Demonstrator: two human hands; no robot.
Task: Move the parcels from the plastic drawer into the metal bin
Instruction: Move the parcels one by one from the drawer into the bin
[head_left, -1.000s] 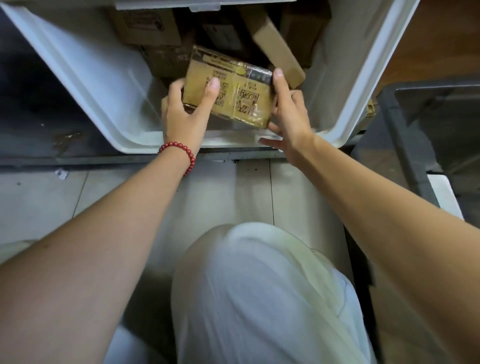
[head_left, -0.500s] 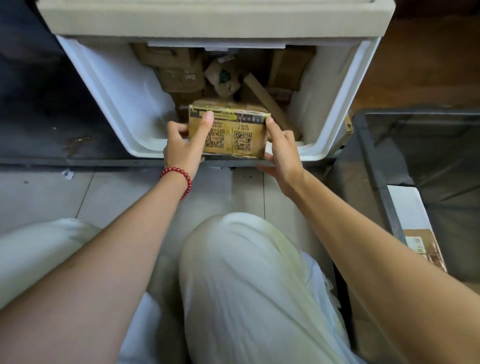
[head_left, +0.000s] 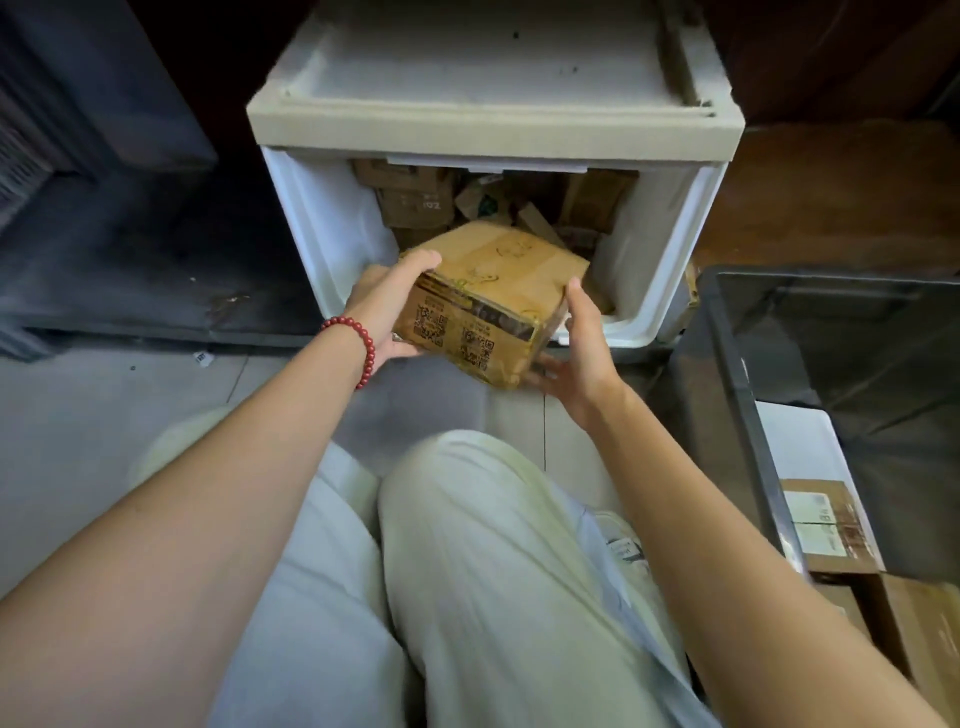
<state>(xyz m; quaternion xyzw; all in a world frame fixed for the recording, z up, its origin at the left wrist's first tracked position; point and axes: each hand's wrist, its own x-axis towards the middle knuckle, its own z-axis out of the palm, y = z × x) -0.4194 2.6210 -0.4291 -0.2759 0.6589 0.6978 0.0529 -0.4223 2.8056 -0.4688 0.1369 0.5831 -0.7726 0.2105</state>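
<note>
Holding a cardboard parcel (head_left: 498, 291) in two hands, just above the front rim of the plastic drawer (head_left: 670, 291), tilted with its QR-label face toward the camera. Gripping the upper left corner with the left hand (head_left: 387, 306), curled over the top edge: a grip clamped on the box. Propping the lower right corner with the right hand (head_left: 576, 353), grip apart, with straight spread fingers underneath and thumb laid up the side, not wrapped round it. Judged as the carry step: clear of the drawer, not yet over the metal bin (head_left: 727, 395) standing just to the right.

To do it well:
- Slide the right palm further under before swinging, as that side probably bears most of the weight.
- Lift enough to clear the bin's dark near rim rather than dragging across it.
- Swing right in one arc and level the box.
- Lower it into a free spot inside, beside the boxes (head_left: 826, 525) already lying at the near end, not onto their edges.
- Release the left clamp last.
- Mind the raised knee (head_left: 493, 519) below the path.
- Then go back for the remaining parcels (head_left: 415, 202) heaped at the rear of the drawer.
</note>
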